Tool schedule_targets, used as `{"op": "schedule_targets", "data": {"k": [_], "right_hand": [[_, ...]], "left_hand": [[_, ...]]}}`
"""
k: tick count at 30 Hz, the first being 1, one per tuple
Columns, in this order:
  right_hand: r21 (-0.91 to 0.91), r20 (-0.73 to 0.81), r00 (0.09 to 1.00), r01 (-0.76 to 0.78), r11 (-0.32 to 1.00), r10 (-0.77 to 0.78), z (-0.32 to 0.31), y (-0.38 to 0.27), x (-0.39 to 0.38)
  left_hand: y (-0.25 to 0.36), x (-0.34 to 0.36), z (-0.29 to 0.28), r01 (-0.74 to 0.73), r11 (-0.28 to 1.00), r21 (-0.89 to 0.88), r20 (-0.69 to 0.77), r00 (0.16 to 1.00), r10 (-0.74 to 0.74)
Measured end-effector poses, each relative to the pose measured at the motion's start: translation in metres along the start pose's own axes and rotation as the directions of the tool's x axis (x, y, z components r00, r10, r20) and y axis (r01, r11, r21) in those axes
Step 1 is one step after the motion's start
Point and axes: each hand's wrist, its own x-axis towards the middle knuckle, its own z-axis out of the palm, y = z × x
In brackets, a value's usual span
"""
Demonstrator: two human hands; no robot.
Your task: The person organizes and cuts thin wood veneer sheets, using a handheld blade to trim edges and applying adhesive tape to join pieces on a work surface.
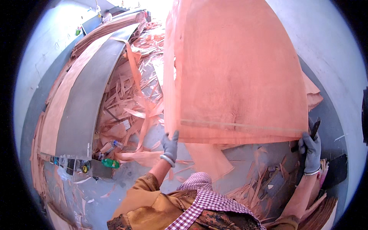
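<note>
A large reddish wood veneer sheet (241, 69) stretches away in front of me, with a thin strip along its near edge. My left hand (169, 149), in a grey glove, is closed on the sheet's near left corner. At the near right corner my right hand (312, 153), also gloved, is closed around a dark, flat tool like a knife (316, 128). Its fingers touch the veneer's edge; whether they also grip it is hidden. A loose veneer piece (211, 161) hangs below the near edge.
On the left, a long grey board (82, 99) lies on stacked veneer (38, 168). Veneer scraps (122, 92) litter the floor between the stacks. A green bottle (110, 163) stands out near the board's end. Another person (107, 16) is at the far left. A wall (326, 42) runs along the right.
</note>
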Motion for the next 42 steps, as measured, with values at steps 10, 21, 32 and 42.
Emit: {"op": "schedule_targets", "data": {"k": [10, 21, 32, 42], "right_hand": [[0.192, 0.215, 0.976, -0.063, 0.979, 0.021, -0.072, 0.057, 0.208], [0.231, 0.314, 0.931, -0.267, 0.936, 0.188, -0.142, 0.122, 0.402], [0.215, 0.401, 0.861, -0.420, 0.882, 0.313, -0.252, 0.254, 0.533], [0.080, 0.432, 0.872, -0.292, 0.953, 0.231, -0.346, 0.271, 0.616]], "left_hand": [[-0.047, 0.047, 0.199, 0.641, 0.054, -0.765, 0.592, 0.734, -0.334], [0.000, 0.030, 0.328, 0.733, 0.146, -0.664, 0.489, 0.574, -0.657], [0.140, -0.041, 0.424, -0.494, 0.789, -0.364, -0.630, 0.755, 0.182], [0.164, -0.101, 0.523, -0.504, 0.854, -0.125, -0.648, 0.694, 0.315]]}}
